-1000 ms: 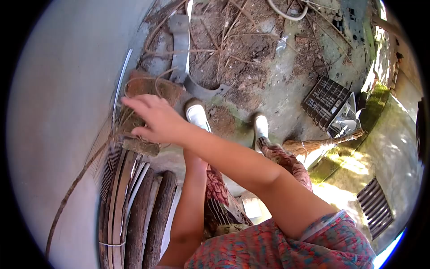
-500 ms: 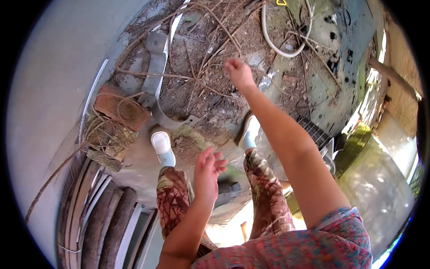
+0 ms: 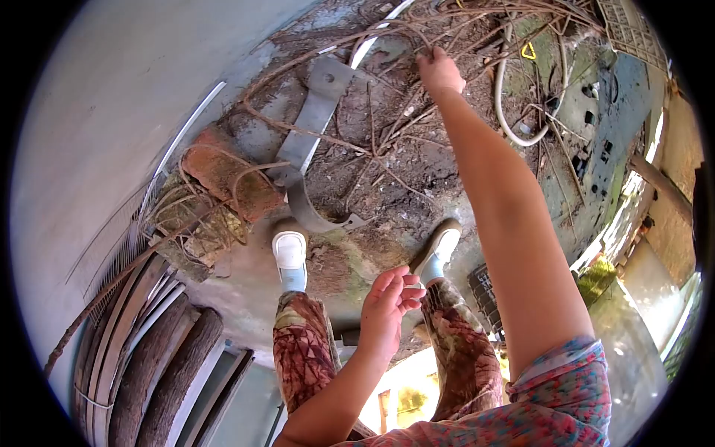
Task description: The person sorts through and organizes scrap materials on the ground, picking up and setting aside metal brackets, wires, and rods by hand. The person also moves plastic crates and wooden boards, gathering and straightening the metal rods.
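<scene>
My right hand (image 3: 441,73) reaches down to the littered ground, its fingers pinched on a thin brown vine (image 3: 328,54) that curves away to the left. More dry vines and twigs (image 3: 477,26) tangle around and beyond that hand. My left hand (image 3: 387,309) hangs in the air in front of my legs, fingers apart and loosely curled, with nothing in it. Left of the right hand lies a bent grey metal strip (image 3: 313,112), with vines crossing it.
A red brick (image 3: 227,175) rests on rubble by the pale wall (image 3: 97,134). Old logs and boards (image 3: 160,372) lean at lower left. A white hose (image 3: 500,104) loops on the ground near a yellow ring (image 3: 528,51). A dark plastic crate (image 3: 484,294) sits beside my right leg.
My right hand has moved farther forward over the ground, with the vine's curve now at its fingers. The left hand has shifted slightly to the right, still open. The view has turned.
</scene>
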A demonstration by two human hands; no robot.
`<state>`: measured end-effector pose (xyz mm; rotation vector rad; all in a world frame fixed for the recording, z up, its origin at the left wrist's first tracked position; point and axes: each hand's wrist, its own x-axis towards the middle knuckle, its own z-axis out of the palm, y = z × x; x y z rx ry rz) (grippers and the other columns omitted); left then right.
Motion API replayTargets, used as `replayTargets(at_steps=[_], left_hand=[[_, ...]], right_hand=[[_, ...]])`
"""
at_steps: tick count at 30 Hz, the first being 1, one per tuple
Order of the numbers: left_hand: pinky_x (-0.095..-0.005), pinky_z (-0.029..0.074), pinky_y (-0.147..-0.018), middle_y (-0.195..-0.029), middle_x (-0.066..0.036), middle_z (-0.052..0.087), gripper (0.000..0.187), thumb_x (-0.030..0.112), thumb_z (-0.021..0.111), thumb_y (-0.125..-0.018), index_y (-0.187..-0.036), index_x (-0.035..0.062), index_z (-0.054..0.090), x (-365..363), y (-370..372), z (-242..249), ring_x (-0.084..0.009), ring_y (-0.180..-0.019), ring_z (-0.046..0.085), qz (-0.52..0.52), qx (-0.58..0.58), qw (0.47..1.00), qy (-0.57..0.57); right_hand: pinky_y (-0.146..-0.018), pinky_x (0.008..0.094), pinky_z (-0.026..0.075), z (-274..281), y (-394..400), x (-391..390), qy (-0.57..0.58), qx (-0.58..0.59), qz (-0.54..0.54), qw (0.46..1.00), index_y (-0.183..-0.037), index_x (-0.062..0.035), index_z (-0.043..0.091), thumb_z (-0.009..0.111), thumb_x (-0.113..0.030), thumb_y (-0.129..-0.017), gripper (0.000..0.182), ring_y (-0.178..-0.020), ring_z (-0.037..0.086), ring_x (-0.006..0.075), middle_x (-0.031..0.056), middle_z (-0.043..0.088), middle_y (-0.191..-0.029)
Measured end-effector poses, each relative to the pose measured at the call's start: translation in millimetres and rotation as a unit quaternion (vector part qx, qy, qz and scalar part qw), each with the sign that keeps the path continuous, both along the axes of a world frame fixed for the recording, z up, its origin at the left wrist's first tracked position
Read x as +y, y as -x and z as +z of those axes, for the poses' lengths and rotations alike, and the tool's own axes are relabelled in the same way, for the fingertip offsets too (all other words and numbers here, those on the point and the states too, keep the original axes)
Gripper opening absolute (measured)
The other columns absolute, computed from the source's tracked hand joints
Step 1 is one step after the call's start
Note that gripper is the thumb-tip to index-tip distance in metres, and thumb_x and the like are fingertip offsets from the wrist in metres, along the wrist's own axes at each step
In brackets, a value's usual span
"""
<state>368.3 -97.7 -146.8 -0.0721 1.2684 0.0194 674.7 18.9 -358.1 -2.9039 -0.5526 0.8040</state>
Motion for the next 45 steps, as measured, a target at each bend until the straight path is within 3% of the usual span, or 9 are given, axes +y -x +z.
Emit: replayTargets(at_steps=[4,11,14,16,20,22,31,38,45], left_hand=[[-0.0311,0.045,-0.071,-0.1,-0.01,0.059,0.026,0.018,0.046,-0.091,-0.113,0.0044,0.051,7,-6,3,-0.0202,-0.084,0.06,0.012,-0.018,1.0,-0.012],[-0.0305,0.044,-0.071,-0.099,-0.01,0.059,0.027,0.022,0.047,-0.092,-0.112,0.0046,0.051,8,-4,-1,-0.0188,-0.083,0.059,-0.008,-0.013,1.0,-0.007],[-0.0306,0.044,-0.071,-0.099,-0.009,0.058,0.03,0.026,0.047,-0.091,-0.112,0.0049,0.051,9,-6,-1,-0.0185,-0.084,0.059,-0.007,-0.028,0.999,-0.022],[-0.0307,0.044,-0.071,-0.099,-0.009,0.058,0.031,0.027,0.047,-0.091,-0.113,0.0051,0.05,13,-8,0,-0.0183,-0.085,0.058,-0.009,-0.037,0.999,-0.034],[-0.0351,0.038,-0.086,-0.113,-0.013,0.053,0.048,0.043,0.033,-0.093,-0.12,0.0056,0.046,32,-13,6,-0.0224,-0.103,0.051,0.011,-0.055,0.981,-0.185],[-0.0371,0.024,-0.101,-0.134,-0.015,0.037,0.065,0.055,0.02,-0.091,-0.132,0.006,0.033,41,-10,4,-0.0246,-0.122,0.036,0.036,-0.04,0.964,-0.26],[-0.0377,0.019,-0.105,-0.14,-0.014,0.027,0.064,0.05,0.027,-0.093,-0.137,0.0041,0.022,80,1,-13,-0.0245,-0.128,0.028,0.104,-0.064,0.966,-0.229],[-0.0364,0.034,-0.097,-0.078,-0.002,0.047,0.018,0.015,0.041,-0.094,-0.105,0.0017,0.048,104,-17,-10,-0.0139,-0.08,0.047,0.052,-0.089,0.927,-0.361],[-0.0357,0.038,-0.088,-0.072,0.001,0.04,0.014,0.019,0.042,-0.094,-0.096,0.0064,0.046,106,-15,-4,-0.0112,-0.071,0.041,0.073,-0.076,0.898,-0.426]], right_hand=[[-0.074,0.0324,0.045,-13,-10,-7,-0.24,0.011,-0.066,0.969,-0.092,-0.006,0.066,0.054,-0.032,-0.086,0.029,-0.076,0.057,0.0136,0.0052,0.066,-0.082],[-0.06,0.021,0.034,94,-6,27,-0.531,0.144,-0.1,0.829,-0.091,-0.0075,0.066,0.053,-0.034,-0.087,0.03,-0.064,0.042,0.0048,-0.0028,0.054,-0.068],[-0.049,0.0207,0.025,152,10,-2,-0.489,0.058,-0.001,0.87,-0.078,-0.0063,0.063,0.052,-0.033,-0.088,0.03,-0.05,0.032,0.0051,-0.0052,0.045,-0.06],[-0.057,0.0223,0.045,168,39,-36,-0.397,0.111,0.009,0.911,-0.079,-0.0045,0.061,0.064,-0.026,-0.079,0.022,-0.061,0.053,0.0092,0.0036,0.06,-0.071],[-0.061,0.0297,0.041,159,98,-71,-0.388,0.263,0.266,0.842,-0.074,-0.0097,0.062,0.066,-0.027,-0.077,0.018,-0.063,0.052,0.0149,0.0018,0.058,-0.07],[-0.068,0.034,0.042,134,118,-89,-0.38,0.311,0.255,0.833,-0.08,-0.0075,0.061,0.066,-0.024,-0.076,0.018,-0.071,0.054,0.0221,0.0048,0.058,-0.074],[-0.077,0.0361,0.043,134,127,-87,-0.31,0.372,0.307,0.819,-0.091,-0.0037,0.061,0.063,-0.019,-0.079,0.02,-0.084,0.054,0.0268,0.01,0.058,-0.086],[-0.083,0.0363,0.045,149,128,-57,-0.233,0.47,0.248,0.814,-0.107,-0.0057,0.058,0.053,-0.026,-0.087,0.029,-0.1,0.054,0.0294,0.0143,0.057,-0.107],[-0.093,0.0345,0.04,94,170,34,-0.276,0.311,0.276,0.867,-0.128,-0.0045,0.04,0.051,-0.031,-0.088,0.049,-0.109,0.05,0.0306,0.0204,0.049,-0.12]])
